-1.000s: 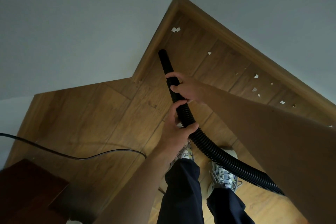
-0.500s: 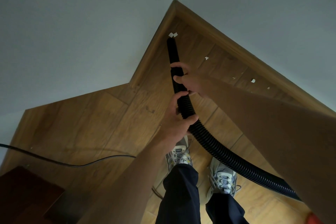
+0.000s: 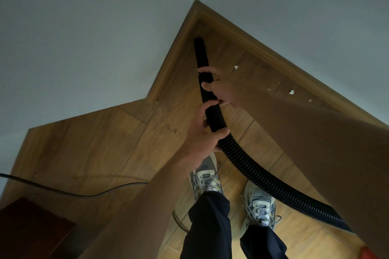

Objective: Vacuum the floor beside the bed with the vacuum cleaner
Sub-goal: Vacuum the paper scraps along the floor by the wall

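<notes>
Left hand and right hand both curled round the black hose, right one nearer the tip. Tip sat in the floor corner against the skirting. White scraps lay along the right-hand skirting; sweep judged part done
</notes>
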The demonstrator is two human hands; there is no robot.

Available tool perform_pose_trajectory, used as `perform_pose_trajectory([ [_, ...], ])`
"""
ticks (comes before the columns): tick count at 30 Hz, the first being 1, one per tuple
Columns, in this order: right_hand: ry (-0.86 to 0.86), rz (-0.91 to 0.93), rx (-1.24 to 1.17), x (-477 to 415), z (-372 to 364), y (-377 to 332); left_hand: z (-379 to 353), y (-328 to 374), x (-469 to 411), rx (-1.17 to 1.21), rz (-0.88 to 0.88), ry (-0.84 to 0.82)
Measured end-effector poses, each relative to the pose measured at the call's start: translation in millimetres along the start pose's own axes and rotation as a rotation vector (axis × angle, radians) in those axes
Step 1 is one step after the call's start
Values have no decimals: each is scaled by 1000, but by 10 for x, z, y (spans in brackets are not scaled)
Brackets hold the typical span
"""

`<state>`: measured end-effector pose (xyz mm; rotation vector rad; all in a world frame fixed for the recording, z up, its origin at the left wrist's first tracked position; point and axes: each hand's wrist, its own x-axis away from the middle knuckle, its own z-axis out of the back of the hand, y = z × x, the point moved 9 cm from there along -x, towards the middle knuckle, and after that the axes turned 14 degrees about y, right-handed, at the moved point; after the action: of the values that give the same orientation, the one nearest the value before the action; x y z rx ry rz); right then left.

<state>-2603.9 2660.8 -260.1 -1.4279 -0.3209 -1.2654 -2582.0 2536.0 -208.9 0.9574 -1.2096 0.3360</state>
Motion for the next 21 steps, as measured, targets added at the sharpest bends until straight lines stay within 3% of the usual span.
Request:
perform_pose_trajectory([
  [21, -22, -259, -147, 567, 206, 644, -30, -353, 436, -138, 73, -153],
])
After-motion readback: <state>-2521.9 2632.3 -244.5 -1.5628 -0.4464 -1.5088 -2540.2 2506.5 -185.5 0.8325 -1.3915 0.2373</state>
